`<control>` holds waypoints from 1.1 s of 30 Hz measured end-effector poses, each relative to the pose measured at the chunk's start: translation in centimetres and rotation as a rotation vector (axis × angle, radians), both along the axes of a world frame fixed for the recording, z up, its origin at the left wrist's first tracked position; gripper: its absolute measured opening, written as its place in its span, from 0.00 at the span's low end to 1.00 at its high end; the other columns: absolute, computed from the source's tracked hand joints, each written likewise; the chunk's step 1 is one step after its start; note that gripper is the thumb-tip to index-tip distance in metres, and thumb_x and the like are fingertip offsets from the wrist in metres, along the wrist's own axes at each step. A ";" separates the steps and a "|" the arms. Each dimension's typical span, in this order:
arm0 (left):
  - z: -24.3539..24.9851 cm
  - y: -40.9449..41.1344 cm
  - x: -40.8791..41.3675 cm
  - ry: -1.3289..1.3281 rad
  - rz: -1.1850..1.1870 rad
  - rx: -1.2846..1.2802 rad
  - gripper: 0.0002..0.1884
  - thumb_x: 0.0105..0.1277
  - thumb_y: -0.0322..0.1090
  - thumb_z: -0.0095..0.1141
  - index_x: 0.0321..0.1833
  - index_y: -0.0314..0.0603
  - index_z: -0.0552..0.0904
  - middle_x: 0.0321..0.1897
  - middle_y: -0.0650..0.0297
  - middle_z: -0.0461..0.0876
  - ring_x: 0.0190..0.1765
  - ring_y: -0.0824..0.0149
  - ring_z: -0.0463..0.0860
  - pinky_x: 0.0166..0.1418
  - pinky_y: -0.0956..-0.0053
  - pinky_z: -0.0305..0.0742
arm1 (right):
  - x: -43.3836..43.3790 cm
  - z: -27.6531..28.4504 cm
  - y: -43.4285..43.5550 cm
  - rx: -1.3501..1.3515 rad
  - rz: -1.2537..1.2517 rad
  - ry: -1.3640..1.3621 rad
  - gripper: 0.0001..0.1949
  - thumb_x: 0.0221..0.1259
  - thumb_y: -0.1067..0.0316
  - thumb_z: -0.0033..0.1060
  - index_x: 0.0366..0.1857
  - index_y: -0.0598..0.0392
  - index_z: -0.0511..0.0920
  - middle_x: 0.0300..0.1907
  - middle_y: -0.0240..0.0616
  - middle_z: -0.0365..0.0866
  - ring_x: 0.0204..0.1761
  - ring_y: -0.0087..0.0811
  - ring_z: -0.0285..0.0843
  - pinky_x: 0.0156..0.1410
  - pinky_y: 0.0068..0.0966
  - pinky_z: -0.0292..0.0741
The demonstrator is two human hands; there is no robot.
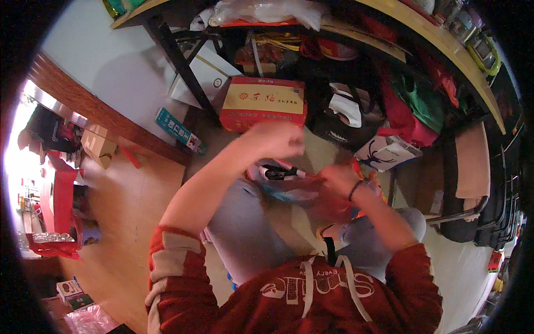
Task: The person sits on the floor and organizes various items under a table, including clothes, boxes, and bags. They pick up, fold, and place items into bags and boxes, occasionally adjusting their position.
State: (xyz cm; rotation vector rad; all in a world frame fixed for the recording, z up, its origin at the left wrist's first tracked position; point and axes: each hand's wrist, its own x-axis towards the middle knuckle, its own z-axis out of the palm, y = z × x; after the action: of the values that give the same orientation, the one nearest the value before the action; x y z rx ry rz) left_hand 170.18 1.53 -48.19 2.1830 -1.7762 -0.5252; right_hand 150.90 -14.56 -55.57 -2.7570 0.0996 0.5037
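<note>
My right hand [338, 180], with a dark band on its wrist, grips the gathered edge of a thin red plastic bag [333, 205] between my knees. My left hand [278, 140] is raised above the far left side of the bag, near the red box. Its fingers are curled and blurred, and whether they hold anything cannot be made out. Black and white items [280, 172] show in the bag's opening below that hand. Bluish material [288, 193] lies along the near side of the opening. The lower part of the bag is blurred.
Beyond my hands a red and yellow carton [265, 100] stands under a wooden-topped table [421, 31]. To its right are a black bag [346, 121] and a white bag with a spider-like print [388, 152]. A teal box [179, 130] leans at left. Folding chairs [471, 208] stand at right.
</note>
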 end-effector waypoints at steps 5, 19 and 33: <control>7.1 8.4 1.9 0.038 0.817 -1.196 0.06 0.64 0.30 0.51 0.37 0.36 0.79 0.30 0.63 0.80 0.29 0.75 0.78 0.33 0.82 0.71 | 2.4 12.9 -2.8 -0.001 0.041 -0.373 0.11 0.49 0.66 0.52 0.37 0.50 0.81 0.35 0.46 0.80 0.41 0.48 0.78 0.46 0.41 0.75; -8.7 -3.1 13.2 2.190 0.668 -0.757 0.25 0.69 0.44 0.42 0.63 0.35 0.63 0.60 0.49 0.68 0.57 0.47 0.74 0.59 0.55 0.72 | 23.2 13.9 -3.9 -0.100 -0.076 -0.984 0.10 0.55 0.67 0.52 0.39 0.55 0.80 0.40 0.48 0.80 0.43 0.50 0.77 0.48 0.36 0.74; -20.3 -9.3 29.0 1.974 0.706 -0.929 0.14 0.66 0.40 0.46 0.52 0.45 0.74 0.45 0.56 0.77 0.52 0.55 0.76 0.60 0.55 0.72 | 41.6 2.0 -11.5 -0.346 -0.127 -0.408 0.24 0.65 0.53 0.44 0.63 0.46 0.63 0.63 0.43 0.65 0.63 0.40 0.64 0.67 0.36 0.63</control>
State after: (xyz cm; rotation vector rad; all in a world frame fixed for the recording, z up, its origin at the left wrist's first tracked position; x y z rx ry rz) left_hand 199.16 -7.75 -68.46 0.6060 0.0014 -0.8398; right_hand 192.53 -26.04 -53.57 -3.0981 0.2835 -0.1294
